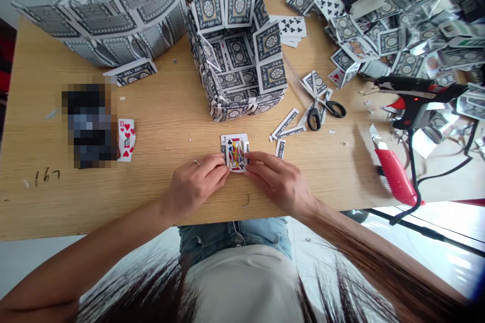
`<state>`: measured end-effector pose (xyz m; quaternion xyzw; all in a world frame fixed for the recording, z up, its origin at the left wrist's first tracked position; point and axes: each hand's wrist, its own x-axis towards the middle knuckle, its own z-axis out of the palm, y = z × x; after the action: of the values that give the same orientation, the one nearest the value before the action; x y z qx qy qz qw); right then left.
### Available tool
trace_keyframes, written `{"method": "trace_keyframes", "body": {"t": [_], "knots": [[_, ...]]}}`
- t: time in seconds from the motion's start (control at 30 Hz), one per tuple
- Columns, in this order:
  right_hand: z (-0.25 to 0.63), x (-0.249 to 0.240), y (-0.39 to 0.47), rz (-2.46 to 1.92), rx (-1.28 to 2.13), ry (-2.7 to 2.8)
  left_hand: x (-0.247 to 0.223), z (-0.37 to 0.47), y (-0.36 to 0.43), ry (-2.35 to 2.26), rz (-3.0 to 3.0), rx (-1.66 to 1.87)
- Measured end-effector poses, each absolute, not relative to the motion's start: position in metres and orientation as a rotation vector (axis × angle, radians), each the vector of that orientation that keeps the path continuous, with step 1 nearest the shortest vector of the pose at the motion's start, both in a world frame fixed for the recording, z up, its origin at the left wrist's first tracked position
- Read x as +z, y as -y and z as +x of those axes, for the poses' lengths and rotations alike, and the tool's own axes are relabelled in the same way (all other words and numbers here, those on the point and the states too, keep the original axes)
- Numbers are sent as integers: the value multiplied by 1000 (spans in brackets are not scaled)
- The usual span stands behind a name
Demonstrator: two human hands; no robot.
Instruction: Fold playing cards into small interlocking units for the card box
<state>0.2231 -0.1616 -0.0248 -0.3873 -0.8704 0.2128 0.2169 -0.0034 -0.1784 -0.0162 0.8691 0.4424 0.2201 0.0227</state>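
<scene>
Face up on the table near its front edge, a jack of clubs playing card (236, 154) has its left and right edges folded inward as narrow flaps. My left hand (197, 177) pinches the card's left edge, fingers pressed together. At the opposite edge, my right hand (279, 179) grips the other flap with thumb and fingers. Just beyond my hands stands an open box built from playing cards (271, 77), patterned backs outward. Cut card strips (286, 123) lie to the right, beside black-handled scissors (317, 103).
Large card-built structures (113, 15) stand at the back left. A pile of loose cards and wrappers (401, 35) covers the back right. At right are a glue gun (413, 98) with a cable and a red-handled cutter (396, 174). A ten of hearts (126, 140) lies left.
</scene>
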Motion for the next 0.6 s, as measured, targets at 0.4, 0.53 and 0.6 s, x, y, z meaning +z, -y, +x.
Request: {"method": "trace_keyframes", "body": {"t": [0.4,0.53,0.6], "knots": [[211,-14,153,-1258,733,2256,-18,2,176,-1605,2336,622],[207,-13,152,-1279,783,2241,-18,3,176,-1619,2373,563],[205,-13,152,-1290,799,2235,-18,4,175,-1614,2388,541]]}}
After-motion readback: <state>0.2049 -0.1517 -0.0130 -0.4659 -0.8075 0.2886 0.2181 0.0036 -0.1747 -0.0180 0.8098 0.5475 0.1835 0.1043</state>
